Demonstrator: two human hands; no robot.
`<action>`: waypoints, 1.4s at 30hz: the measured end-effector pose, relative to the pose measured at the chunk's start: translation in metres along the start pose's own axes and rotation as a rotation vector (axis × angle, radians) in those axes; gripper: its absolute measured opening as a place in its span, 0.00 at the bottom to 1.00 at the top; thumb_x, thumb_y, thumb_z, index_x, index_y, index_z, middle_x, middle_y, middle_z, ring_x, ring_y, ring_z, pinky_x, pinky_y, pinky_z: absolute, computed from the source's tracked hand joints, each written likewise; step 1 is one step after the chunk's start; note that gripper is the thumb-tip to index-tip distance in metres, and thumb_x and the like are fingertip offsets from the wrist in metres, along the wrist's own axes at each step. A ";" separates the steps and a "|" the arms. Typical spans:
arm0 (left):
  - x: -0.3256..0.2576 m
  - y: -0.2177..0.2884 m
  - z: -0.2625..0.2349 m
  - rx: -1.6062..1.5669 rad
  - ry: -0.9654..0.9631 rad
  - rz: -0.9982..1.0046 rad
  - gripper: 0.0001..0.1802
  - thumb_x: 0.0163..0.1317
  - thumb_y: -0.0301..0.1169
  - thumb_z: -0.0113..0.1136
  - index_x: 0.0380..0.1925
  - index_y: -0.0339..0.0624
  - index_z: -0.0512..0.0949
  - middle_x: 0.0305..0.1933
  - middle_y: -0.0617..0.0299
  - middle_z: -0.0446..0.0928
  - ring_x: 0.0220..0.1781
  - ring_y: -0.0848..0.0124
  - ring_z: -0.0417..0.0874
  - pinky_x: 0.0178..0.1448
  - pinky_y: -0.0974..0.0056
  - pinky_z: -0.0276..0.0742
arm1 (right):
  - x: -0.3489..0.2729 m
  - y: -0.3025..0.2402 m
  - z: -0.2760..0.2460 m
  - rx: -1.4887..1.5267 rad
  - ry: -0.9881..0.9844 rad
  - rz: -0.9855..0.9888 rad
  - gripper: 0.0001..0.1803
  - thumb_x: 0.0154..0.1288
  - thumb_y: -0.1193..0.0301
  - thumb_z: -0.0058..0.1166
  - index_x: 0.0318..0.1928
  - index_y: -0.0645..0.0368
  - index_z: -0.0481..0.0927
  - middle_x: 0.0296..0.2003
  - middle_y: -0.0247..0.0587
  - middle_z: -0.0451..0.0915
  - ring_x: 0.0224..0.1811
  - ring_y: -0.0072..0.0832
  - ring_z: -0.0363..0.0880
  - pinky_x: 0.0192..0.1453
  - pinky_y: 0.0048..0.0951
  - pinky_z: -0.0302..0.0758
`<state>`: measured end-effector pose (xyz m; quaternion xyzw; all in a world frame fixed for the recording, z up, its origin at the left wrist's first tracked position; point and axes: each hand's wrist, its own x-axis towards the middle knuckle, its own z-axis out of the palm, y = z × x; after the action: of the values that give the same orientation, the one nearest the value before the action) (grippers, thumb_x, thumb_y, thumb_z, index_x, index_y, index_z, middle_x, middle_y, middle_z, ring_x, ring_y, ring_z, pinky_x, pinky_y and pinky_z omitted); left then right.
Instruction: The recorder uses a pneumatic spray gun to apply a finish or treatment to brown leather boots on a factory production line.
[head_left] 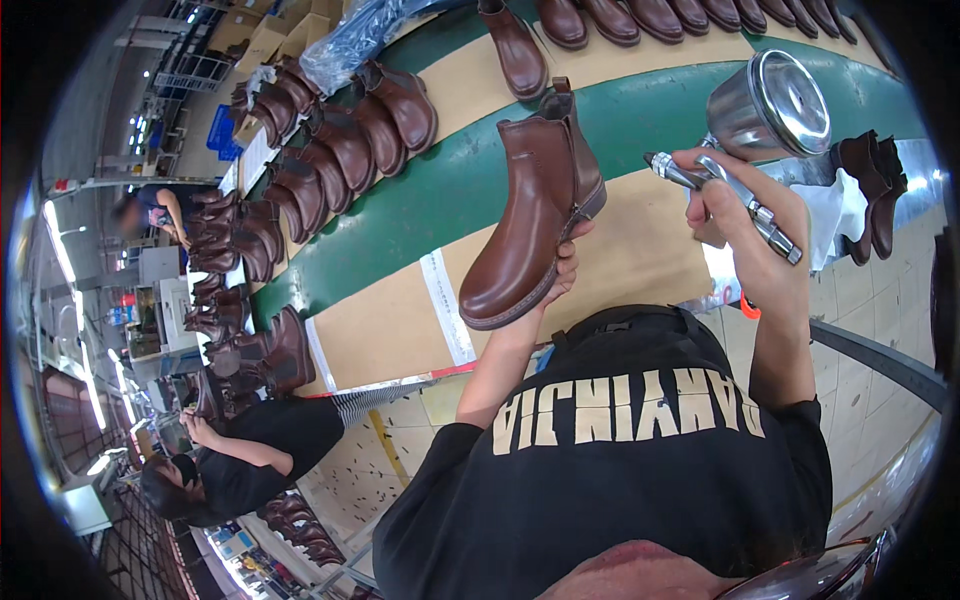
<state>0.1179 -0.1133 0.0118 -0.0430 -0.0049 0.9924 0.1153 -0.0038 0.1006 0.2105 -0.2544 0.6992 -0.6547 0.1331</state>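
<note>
A brown ankle boot [530, 215] hangs tilted over the bench, its toe toward me and its pull tab up. My left hand [566, 275] grips it from below, fingers wrapped on the sole's right edge. To the right, my right hand [760, 215] is closed around a metal spray gun [738, 185]. Its dark nozzle points left toward the boot, with a gap between them. A shiny silver cup [765, 105] sits on top of the gun. The palm and part of the gun's handle are hidden by my fingers.
Brown cardboard sheets [375, 330] lie on the green bench [445, 225]. Several boots [335, 150] line its left side and others [640, 20] the far edge. A dark pair [872, 195] stands right beside a white cloth [835, 215]. Co-workers [270, 450] are at the left.
</note>
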 end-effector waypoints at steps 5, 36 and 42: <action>0.000 0.001 -0.009 -0.145 -0.120 -0.064 0.46 0.62 0.53 0.48 0.61 0.17 0.51 0.31 0.53 0.77 0.27 0.66 0.77 0.22 0.70 0.65 | 0.002 -0.004 0.005 0.007 -0.007 -0.055 0.12 0.64 0.72 0.53 0.45 0.67 0.79 0.30 0.34 0.80 0.27 0.13 0.70 0.30 0.14 0.66; 0.003 0.009 -0.025 -0.065 -0.274 -0.100 0.39 0.62 0.53 0.44 0.53 0.20 0.65 0.21 0.61 0.75 0.10 0.81 0.61 0.17 0.76 0.54 | -0.031 -0.001 0.015 -0.143 -0.233 0.007 0.12 0.59 0.74 0.56 0.43 0.64 0.81 0.31 0.41 0.82 0.28 0.20 0.76 0.36 0.21 0.70; 0.003 0.006 -0.023 -0.053 -0.316 -0.131 0.40 0.62 0.55 0.43 0.52 0.20 0.66 0.20 0.60 0.73 0.12 0.78 0.62 0.17 0.74 0.55 | -0.020 -0.002 0.013 -0.112 -0.164 -0.013 0.13 0.62 0.72 0.53 0.46 0.64 0.80 0.27 0.35 0.77 0.26 0.15 0.70 0.31 0.18 0.65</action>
<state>0.1155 -0.1188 -0.0112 0.1110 -0.0521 0.9767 0.1762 0.0196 0.1002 0.2085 -0.3187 0.7199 -0.5923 0.1710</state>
